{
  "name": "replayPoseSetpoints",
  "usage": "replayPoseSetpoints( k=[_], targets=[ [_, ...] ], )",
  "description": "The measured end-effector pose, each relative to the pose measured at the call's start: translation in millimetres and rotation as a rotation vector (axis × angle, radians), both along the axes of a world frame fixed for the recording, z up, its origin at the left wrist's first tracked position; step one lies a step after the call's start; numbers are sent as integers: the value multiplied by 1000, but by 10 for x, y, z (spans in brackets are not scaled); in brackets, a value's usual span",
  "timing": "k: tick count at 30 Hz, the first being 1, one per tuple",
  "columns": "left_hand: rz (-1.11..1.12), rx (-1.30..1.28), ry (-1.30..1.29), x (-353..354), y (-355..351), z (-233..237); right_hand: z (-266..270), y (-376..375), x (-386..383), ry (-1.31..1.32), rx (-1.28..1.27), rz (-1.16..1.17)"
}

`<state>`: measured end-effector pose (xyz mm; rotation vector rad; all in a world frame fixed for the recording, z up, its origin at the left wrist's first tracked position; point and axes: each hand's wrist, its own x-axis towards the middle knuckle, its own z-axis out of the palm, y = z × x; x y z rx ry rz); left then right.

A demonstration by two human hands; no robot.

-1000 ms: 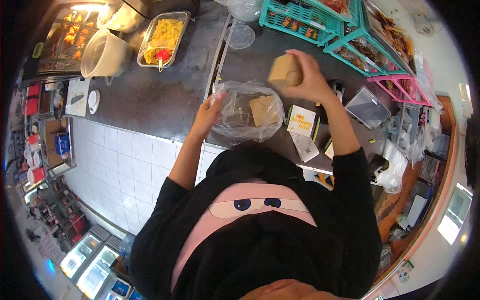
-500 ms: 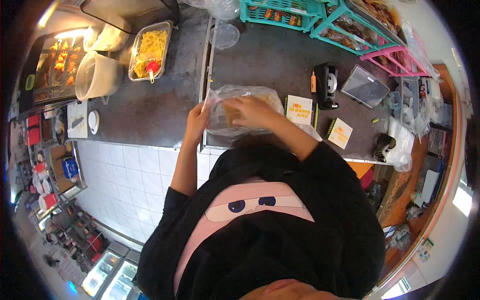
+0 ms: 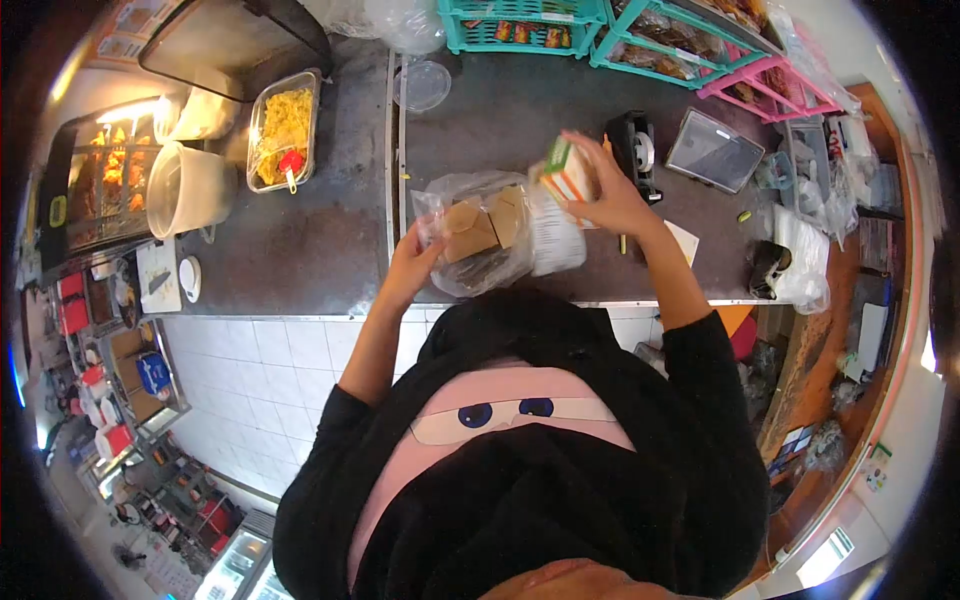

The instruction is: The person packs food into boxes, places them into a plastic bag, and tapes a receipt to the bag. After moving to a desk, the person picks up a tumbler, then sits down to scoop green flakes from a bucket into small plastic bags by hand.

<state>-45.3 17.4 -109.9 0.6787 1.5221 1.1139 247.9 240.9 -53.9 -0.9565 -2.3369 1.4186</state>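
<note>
My left hand (image 3: 408, 265) pinches the near-left edge of a clear plastic bag (image 3: 455, 278) on the dark counter. Inside the bag sits a brown cardboard box (image 3: 470, 235) with flaps showing. My right hand (image 3: 610, 190) grips a small white box (image 3: 568, 178) with orange print and a green edge, raised above the counter just right of the bag. Below it lies a white, faintly lined item (image 3: 558, 240), blurred and partly against the bag. Another white box (image 3: 684, 243) is partly hidden behind my right forearm.
A black tape dispenser (image 3: 632, 150) and a dark clear-lidded case (image 3: 715, 150) lie to the right. Teal baskets (image 3: 525, 32) stand at the back. A tray of yellow food (image 3: 284, 135) and a plastic tub (image 3: 192, 190) are on the left. White plastic bags (image 3: 800, 255) hang by the right edge.
My right hand has left the bag, moved right and picked up the small white box with orange print. My left hand still holds the bag, whose brown box now shows more.
</note>
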Motion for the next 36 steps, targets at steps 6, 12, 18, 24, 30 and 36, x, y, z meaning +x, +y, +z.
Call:
replayPoseSetpoints(
  k=[6,12,18,24,30,36],
  targets=[
    [202,-1,-396,141,-19,-90,229,-560,-927,270,-240,88],
    [174,319,818,378,-25,517,258,-795,-954,28,178,-131],
    [39,152,54,580,339,587,290,-512,-532,241,-372,-165],
    [-199,167,-93,858,729,500,329,-333,170,344,-765,-267],
    [-204,148,-4,1160,1061,330,72,-322,910,559,-1114,-586],
    [-224,165,196,973,1251,24,338,-390,1418,688,-1016,-738]
  ],
)
